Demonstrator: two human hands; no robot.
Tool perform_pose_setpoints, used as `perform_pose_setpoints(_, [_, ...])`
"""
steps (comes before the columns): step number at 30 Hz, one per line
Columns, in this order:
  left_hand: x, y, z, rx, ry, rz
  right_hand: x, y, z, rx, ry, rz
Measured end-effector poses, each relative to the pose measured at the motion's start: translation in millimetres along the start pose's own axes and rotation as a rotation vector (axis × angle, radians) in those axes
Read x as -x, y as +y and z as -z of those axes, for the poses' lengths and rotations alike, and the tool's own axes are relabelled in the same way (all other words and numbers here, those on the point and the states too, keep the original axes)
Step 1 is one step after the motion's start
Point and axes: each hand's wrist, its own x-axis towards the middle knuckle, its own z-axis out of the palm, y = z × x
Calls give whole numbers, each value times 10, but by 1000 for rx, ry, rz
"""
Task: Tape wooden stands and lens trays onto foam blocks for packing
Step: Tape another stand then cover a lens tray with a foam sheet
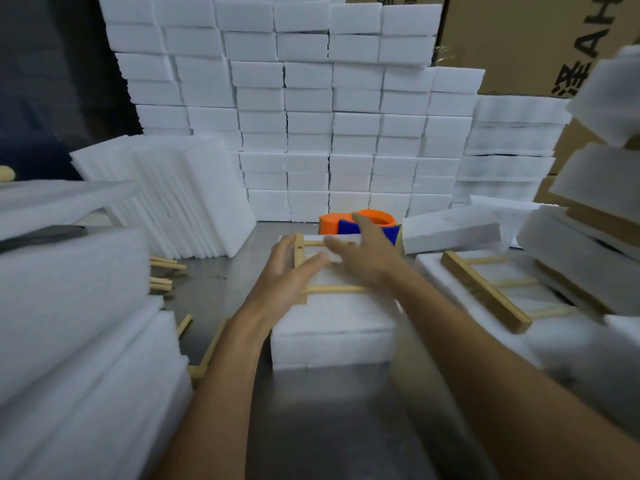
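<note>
Both forearms are reaching in from the near edge over the foam block (332,327), which is sitting mid-table on the metal table (221,289). Left hand (284,271) is lying at the block's left side, fingers straight and loosely spread, thumb pointing across, touching the left rail of the wooden stand (304,271); not curled round it. Right hand (363,254) is resting flat on top of the block's far half, fingers extended over the stand's rungs, holding nothing. The stand is lying flat on the block's top face. Fingers are blurring slightly.

Just behind the block an orange and blue tape dispenser (346,223) is sitting on the table. Right of the block, a second stand (485,289) is lying on another foam slab. Left of the block, loose wooden sticks (166,271) are poking out beside foam sheet stacks (69,323). Behind the block a tall wall of stacked foam blocks (311,116) is standing, with cardboard boxes (519,36) further back right.
</note>
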Motion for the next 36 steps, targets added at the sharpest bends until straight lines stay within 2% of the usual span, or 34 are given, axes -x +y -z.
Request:
perform_pose_setpoints(2, [-39,-25,0,-10,38,29,31,26,-56,184,-135,-20])
perform_pose_setpoints(5, [-66,-77,10,26,64,89,53,31,-38,222,-195,-74])
perform_pose_setpoints(9, [-75,-116,44,219,75,212,92,90,58,-63,-138,-178])
perform_pose_setpoints(11, [-42,-117,55,332,14,278,98,189,95,-200,-101,-228])
perform_pose_setpoints(16, [34,-152,47,447,-13,195,225,361,61,-495,-93,-314])
perform_pose_setpoints(20, [80,-129,21,375,23,153,226,361,40,-647,-113,-337])
perform_pose_setpoints(24, [90,-135,19,352,2,160,277,284,39,-790,-18,-331])
perform_pose_setpoints(26, [131,-96,7,321,72,238,312,272,58,-881,-9,-369])
perform_pose_setpoints(28, [123,-110,-3,249,134,285,383,291,63,-967,-83,-369])
perform_pose_setpoints(32, [208,-31,-55,23,373,332,486,355,42,-1073,-84,-333])
perform_pose_setpoints(33, [218,-16,-56,7,397,348,494,351,40,-1090,-85,-338])
perform_pose_setpoints(36, [202,52,-84,64,338,378,529,334,59,-1114,-80,-351])
